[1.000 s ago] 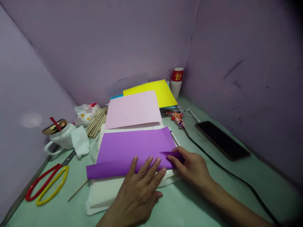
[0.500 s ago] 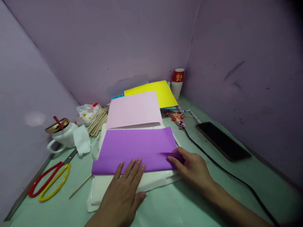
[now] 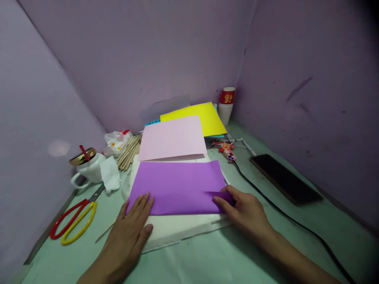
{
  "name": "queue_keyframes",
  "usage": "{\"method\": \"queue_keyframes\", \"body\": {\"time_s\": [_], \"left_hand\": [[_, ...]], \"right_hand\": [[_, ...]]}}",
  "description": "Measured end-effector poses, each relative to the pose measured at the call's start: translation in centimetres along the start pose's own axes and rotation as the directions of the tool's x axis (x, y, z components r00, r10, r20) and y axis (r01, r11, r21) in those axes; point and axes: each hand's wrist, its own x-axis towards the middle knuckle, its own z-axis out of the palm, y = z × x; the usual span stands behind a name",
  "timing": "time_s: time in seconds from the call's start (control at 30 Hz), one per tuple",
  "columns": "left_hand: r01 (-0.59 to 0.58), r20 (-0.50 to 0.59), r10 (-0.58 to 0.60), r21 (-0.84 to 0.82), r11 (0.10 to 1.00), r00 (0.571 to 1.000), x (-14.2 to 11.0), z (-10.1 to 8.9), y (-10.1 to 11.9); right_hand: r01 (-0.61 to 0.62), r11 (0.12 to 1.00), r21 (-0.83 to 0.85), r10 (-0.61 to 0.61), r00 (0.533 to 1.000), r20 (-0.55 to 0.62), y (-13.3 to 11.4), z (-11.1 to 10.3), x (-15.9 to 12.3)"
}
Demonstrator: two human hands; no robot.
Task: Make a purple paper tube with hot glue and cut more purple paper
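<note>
A sheet of purple paper (image 3: pixel 177 177) lies in front of me, its near edge folded over in a strip. My left hand (image 3: pixel 130 225) rests flat on the left end of that fold, fingers stretched out. At the other end, my right hand (image 3: pixel 242 207) pinches the folded edge between thumb and fingers. Beneath the paper is a white pad or board (image 3: pixel 174 228), partly covered. Just behind stands a pale pink sheet (image 3: pixel 173 138), overlapping a yellow sheet (image 3: pixel 211 118).
Left: scissors (image 3: pixel 79 221) with red and yellow handles, a white mug (image 3: pixel 90 169), a tissue (image 3: pixel 110 175), wooden sticks (image 3: pixel 129 152). Right: a phone (image 3: pixel 286 179), a black cable (image 3: pixel 272 203), a patterned cloth-like piece (image 3: pixel 226 150). Stacked paper cups (image 3: pixel 226 106) stand in the back corner.
My left hand has slid left along the fold to the paper's left end. My right hand keeps its pinch on the right end. The whole view has shifted slightly.
</note>
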Motion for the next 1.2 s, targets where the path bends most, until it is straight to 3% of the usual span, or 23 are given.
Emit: {"method": "queue_keyframes", "body": {"time_s": [0.3,0.43,0.53,0.63,0.73,0.87,1.0,1.2], "left_hand": [[0.214,-0.029,-0.217,-0.085,0.973,0.976,-1.3,1.7,-1.5],[0.291,-0.233,-0.304,-0.089,0.953,0.924,-0.3,0.3,-0.4],[0.232,-0.384,-0.256,-0.108,0.967,0.887,1.1,-1.2,1.0],[0.088,-0.424,-0.157,-0.178,0.980,0.892,2.5,-2.4,3.2],[-0.077,-0.404,-0.049,-0.290,0.954,0.914,3.3,-2.6,6.1],[-0.147,-0.380,-0.012,-0.388,0.910,0.925,3.3,-1.8,8.9],[-0.102,-0.338,-0.075,-0.477,0.873,0.938,2.7,-1.2,8.9],[-0.084,-0.315,-0.072,-0.458,0.885,0.946,2.4,-1.8,7.8]], "right_hand": [[0.031,0.998,0.046,-0.030,0.999,-0.026,0.1,-0.1,-0.4],[0.097,0.980,0.173,-0.079,0.991,-0.111,0.0,-0.1,-1.1],[0.225,0.954,0.200,-0.173,0.954,-0.246,-0.4,0.1,-1.8],[0.361,0.911,0.199,-0.291,0.906,-0.309,-1.1,0.6,-2.4],[0.380,0.874,0.302,-0.330,0.922,-0.203,-2.4,1.2,-3.0],[0.227,0.801,0.554,-0.315,0.947,0.067,-4.9,1.3,-3.6],[0.085,0.725,0.684,-0.383,0.875,0.297,-6.8,0.9,-3.9],[0.157,0.688,0.709,-0.554,0.745,0.373,-6.1,0.6,-3.7]]}}
